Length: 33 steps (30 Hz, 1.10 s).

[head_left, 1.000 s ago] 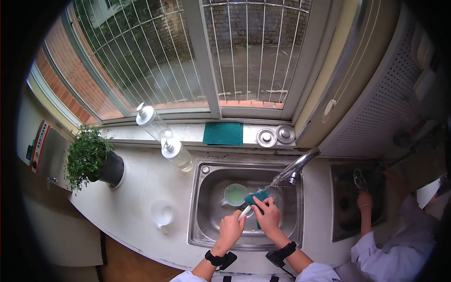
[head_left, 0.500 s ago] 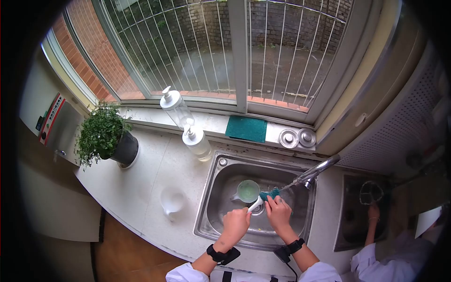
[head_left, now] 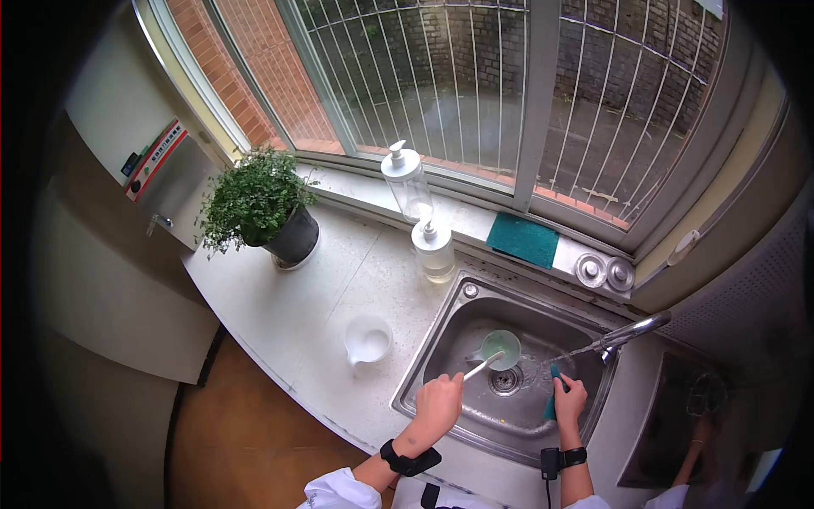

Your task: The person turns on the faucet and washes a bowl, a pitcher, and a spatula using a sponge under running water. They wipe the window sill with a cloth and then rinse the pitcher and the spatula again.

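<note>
My left hand (head_left: 438,405) is closed round the handle of a white utensil (head_left: 485,366) whose far end reaches into a light green cup (head_left: 500,349) in the steel sink (head_left: 458,327). On the right side of the basin, my right hand (head_left: 570,399) pinches a teal scouring pad (head_left: 552,402). Water runs from the faucet (head_left: 632,332) between the cup and my right hand. The drain (head_left: 505,381) lies just below the cup. A white cup (head_left: 369,339) stands on the counter left of the sink.
Two pump bottles (head_left: 407,182) (head_left: 434,252) stand behind the sink. A potted plant (head_left: 292,233) is at the left. On the sill lie a green cloth (head_left: 522,240) and two metal lids (head_left: 591,270). A second sink and another person's arm (head_left: 697,450) are at the right.
The view has turned, so the scene sits further right. My hands have moved apart; the scouring pad has come off the utensil, whose end now reaches into the green cup.
</note>
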Each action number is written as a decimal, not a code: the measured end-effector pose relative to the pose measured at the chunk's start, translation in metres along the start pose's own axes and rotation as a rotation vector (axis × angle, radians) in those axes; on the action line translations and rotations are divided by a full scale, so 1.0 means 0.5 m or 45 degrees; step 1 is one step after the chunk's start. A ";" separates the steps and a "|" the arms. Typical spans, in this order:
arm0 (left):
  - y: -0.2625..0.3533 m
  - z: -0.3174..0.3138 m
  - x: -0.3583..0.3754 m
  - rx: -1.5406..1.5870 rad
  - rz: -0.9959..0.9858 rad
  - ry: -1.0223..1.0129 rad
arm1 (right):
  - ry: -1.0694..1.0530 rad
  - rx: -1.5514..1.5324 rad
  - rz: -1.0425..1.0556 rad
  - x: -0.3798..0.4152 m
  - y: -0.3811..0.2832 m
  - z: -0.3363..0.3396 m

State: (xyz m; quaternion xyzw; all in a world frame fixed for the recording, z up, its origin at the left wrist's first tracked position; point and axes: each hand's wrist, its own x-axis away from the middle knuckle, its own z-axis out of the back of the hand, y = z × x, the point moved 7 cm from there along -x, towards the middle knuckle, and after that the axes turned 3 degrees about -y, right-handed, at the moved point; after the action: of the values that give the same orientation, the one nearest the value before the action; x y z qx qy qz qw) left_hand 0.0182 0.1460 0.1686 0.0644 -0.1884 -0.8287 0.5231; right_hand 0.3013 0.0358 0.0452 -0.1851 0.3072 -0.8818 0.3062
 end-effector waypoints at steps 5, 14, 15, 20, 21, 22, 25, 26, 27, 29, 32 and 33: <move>-0.152 0.101 0.066 -0.142 0.193 0.173 | -0.063 0.000 -0.022 0.015 0.046 -0.050; -0.432 0.111 0.071 -0.137 0.522 0.661 | -0.118 0.011 -0.046 0.034 0.059 -0.072; -0.399 0.136 0.071 -0.331 0.448 0.850 | -0.101 -0.018 -0.038 0.034 0.062 -0.069; -0.259 0.133 0.048 0.416 0.364 0.619 | -0.107 -0.124 -0.065 0.042 0.121 -0.087; -0.213 0.081 0.030 0.603 0.323 0.384 | -0.150 -0.130 -0.088 0.047 0.123 -0.091; -0.178 0.009 0.008 0.727 0.243 0.163 | -0.177 -0.186 -0.144 0.050 0.141 -0.101; -0.160 -0.222 -0.078 0.585 0.121 -0.049 | -0.298 -0.436 -0.311 0.059 0.167 -0.139; -0.167 -0.268 -0.110 0.496 0.067 0.045 | -0.353 -0.585 -0.393 0.064 0.172 -0.146; -0.169 -0.306 -0.144 0.410 0.010 0.143 | -0.404 -0.736 -0.470 0.067 0.176 -0.153; -0.183 -0.396 -0.201 0.305 -0.065 0.183 | -0.475 -0.947 -0.595 0.072 0.162 -0.150; -0.214 -0.530 -0.246 0.304 -0.080 -0.116 | -0.416 -0.972 -0.665 0.076 0.173 -0.140; -0.213 -0.555 -0.255 0.346 -0.057 -0.303 | -0.418 -0.980 -0.688 0.079 0.172 -0.133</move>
State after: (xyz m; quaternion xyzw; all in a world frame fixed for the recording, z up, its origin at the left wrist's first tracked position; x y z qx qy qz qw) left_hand 0.0695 0.2321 -0.1388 0.0404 -0.3578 -0.8088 0.4650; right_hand 0.2742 -0.0152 -0.0550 -0.4941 0.4992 -0.7115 0.0205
